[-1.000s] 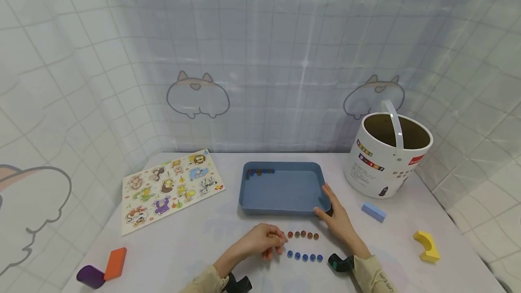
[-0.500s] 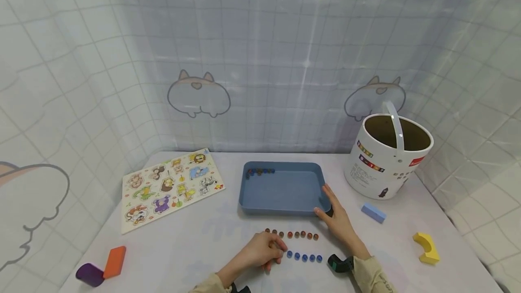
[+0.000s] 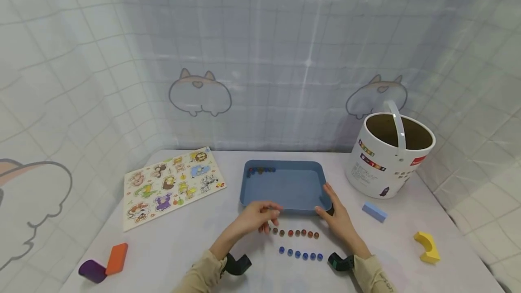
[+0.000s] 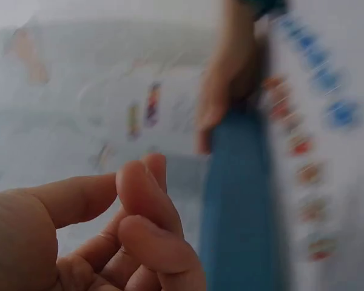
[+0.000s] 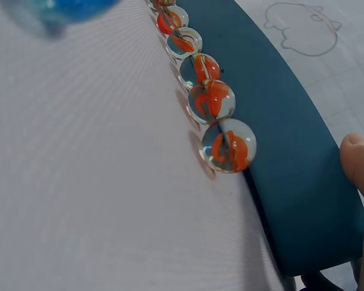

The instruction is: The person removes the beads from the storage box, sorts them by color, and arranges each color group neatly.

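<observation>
Blue matte tray, open side up, rounded corners; long axis runs left-right, right end at the right hand, rest extending leftward past the left hand. Right hand holds its near right corner: thumb at the front wall, fingers along the right side, spread moderately wide. Left hand is near the front wall, pointing right and slightly forward, fingers loosely bent, thumb close to index; I see nothing held, contact with the tray unclear. Orange-swirl marbles, clear glass spheres, sit just in front of the tray between the hands, in a row roughly parallel to its long axis; left end partly behind the left fingers. Blue marbles, six, glassy, form a second row closer to the person, right of the left hand. More marbles in the tray line the back wall at its left end, ahead of the left hand. Right of the right hand: smooth white bucket with upright handle, blue block, yellow arch. Left of the left hand: flat animal puzzle board, set at an angle, orange block, purple cylinder.
</observation>
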`<state>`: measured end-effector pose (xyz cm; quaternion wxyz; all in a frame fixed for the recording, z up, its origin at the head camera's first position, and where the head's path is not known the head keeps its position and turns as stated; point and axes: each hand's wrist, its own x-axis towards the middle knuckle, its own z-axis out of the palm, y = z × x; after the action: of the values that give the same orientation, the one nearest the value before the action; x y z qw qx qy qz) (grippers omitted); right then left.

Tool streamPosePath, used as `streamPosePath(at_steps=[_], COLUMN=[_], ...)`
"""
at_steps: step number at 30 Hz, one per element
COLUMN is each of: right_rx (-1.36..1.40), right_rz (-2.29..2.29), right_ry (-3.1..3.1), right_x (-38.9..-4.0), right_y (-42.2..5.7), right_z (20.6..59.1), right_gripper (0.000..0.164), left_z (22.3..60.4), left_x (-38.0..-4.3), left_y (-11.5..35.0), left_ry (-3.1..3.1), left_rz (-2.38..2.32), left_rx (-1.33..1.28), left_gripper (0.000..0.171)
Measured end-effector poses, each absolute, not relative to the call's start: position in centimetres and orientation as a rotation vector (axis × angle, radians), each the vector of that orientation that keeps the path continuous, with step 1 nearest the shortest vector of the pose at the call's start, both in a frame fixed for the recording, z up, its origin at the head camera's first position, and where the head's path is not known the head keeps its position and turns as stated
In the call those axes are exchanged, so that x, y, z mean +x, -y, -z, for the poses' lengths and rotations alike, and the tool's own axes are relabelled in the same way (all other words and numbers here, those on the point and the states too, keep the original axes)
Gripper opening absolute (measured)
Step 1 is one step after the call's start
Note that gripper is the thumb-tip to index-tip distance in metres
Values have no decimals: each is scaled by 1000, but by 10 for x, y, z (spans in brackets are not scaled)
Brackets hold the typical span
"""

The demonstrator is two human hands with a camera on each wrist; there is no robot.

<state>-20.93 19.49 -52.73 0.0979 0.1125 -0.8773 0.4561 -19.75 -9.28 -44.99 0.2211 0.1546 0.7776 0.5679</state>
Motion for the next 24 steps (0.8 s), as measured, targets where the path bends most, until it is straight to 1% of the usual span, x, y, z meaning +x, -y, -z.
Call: streamPosePath(at_steps=[3,6,13,19,24], right_rx=[335,332,316,312,315], right_rz=[-1345,-1351,-1376,-1386,-1373], right_ry=[2609,2613,2620,2625,2618], right_x=[-210,-210,-210,-211,-211], right_y=[-196,-197,-197,-197,-197], right_z=[527,526,524,526,527], right_gripper=[76,77,78,78,77], left_z=[439,435,446,465,478], left_x=[-226,-255,-310,-338,-347], left_y=[97,96,80,65,54], left_ry=[-2144,-2160,-2044,-2069,-2166], left_rz=[-1640,-1715,-1927,-1909,-1854], left_rx=[407,351,143,-40,-178], left_gripper=[36,36,36,36,33])
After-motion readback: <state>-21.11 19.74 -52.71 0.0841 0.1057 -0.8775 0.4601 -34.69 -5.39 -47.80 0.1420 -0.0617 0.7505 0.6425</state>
